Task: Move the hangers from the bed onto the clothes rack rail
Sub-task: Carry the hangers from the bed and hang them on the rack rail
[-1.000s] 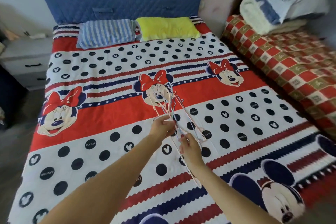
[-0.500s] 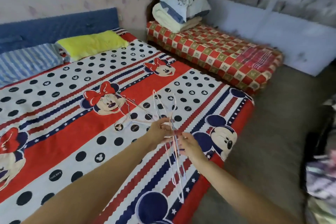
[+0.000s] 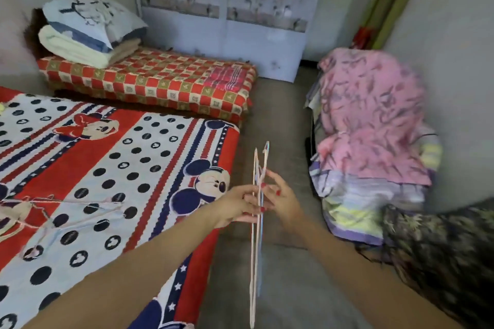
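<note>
A thin bundle of pale wire hangers (image 3: 255,254) hangs edge-on over the floor, just past the foot corner of the cartoon-print bed (image 3: 139,168). My left hand (image 3: 238,205) grips the bundle around its middle. My right hand (image 3: 280,200) pinches the same bundle from the other side, fingers curled on the wires. More hangers (image 3: 69,211) lie spread on the bedcover at the left. The clothes rack rail is not visible; clothes heaped at the right hide whatever holds them.
A pile of pink and striped clothes (image 3: 371,141) stands at the right, with dark patterned fabric (image 3: 441,254) below it. A low bed with a red checked cover (image 3: 160,80) and folded bedding (image 3: 88,29) sits behind. Grey floor (image 3: 278,115) runs between them to a white flowered wardrobe (image 3: 227,8).
The view has swung right from the bed toward the clothes pile. Both hands have lifted a bundle of hangers off the bedcover and carried it past the bed's foot edge.
</note>
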